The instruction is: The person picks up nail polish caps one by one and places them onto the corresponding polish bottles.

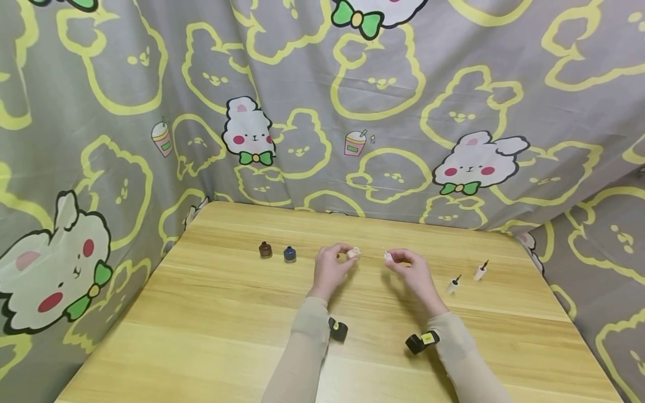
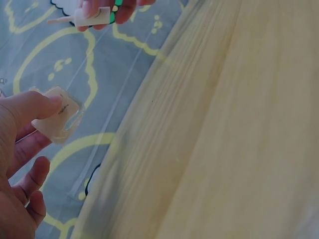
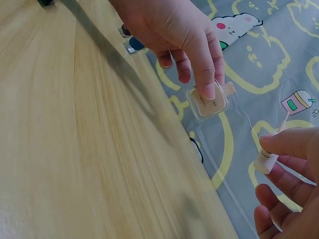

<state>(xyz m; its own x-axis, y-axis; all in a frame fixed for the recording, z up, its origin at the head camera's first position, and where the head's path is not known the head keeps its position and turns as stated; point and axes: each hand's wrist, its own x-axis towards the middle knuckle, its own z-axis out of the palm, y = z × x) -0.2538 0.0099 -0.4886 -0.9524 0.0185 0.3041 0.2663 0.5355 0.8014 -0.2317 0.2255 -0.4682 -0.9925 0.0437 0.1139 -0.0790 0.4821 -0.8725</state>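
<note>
My left hand (image 1: 330, 270) pinches a small beige nail polish bottle (image 1: 354, 253) between thumb and fingers, above the table. Its neck is uncapped, and the clear squarish glass with dark lettering shows in the right wrist view. To the right, my right hand (image 1: 414, 272) pinches the white brush cap (image 1: 387, 256) of a nail polish. The thin brush of that cap sticks out away from the fingers, pale at its tip, apart from the bottle. In the left wrist view the same beige bottle (image 2: 62, 118) lies under the thumb, its label facing the camera.
Left of my hands, a brown polish bottle (image 1: 265, 251) and a dark blue one (image 1: 289, 256) stand uncapped on the wooden table (image 1: 227, 330). Two white brush caps (image 1: 453, 286) stand at the right, dark brushes pointing up. A patterned grey curtain (image 1: 302, 184) encloses the table's back and sides.
</note>
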